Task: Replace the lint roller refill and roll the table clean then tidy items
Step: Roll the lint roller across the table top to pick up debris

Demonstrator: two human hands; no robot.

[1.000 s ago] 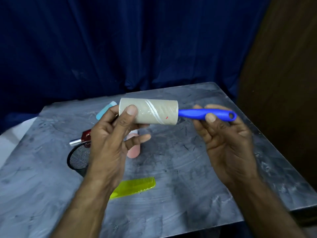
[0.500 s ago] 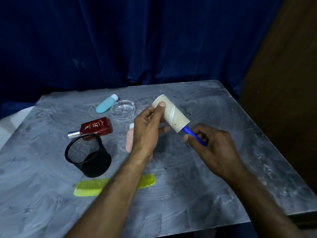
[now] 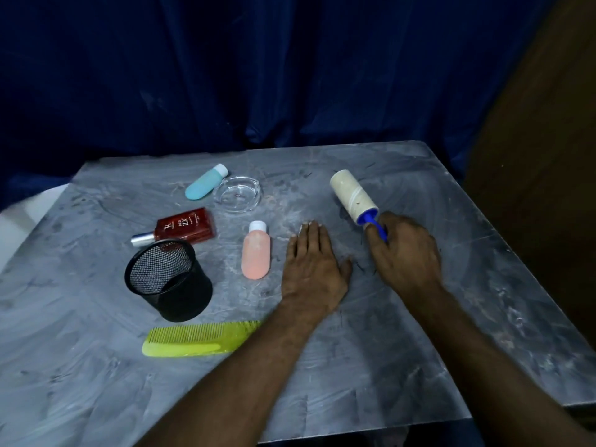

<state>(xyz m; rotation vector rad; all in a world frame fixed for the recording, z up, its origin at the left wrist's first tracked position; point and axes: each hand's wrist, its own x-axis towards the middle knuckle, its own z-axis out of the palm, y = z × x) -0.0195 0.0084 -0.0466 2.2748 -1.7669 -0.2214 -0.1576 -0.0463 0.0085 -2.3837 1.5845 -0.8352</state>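
One view only: head cam, worn, wide-angle. Looks fwd + down across table (image 3: 371,366); near edge at btm of frame, far edge by blue curtain (image 3: 290,75). Close in; table's left edge runs out of frame.

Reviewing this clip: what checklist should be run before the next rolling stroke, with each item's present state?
1. Right hand grips the lint roller by its blue handle: ok.
2. Roll down on the table: looks ok.
3. Left hand flat on the table, apart from the roller: ok.
4. Glass dish apart from the roller, to its left: ok.
5. Roll surface sticky and fresh: cannot tell.
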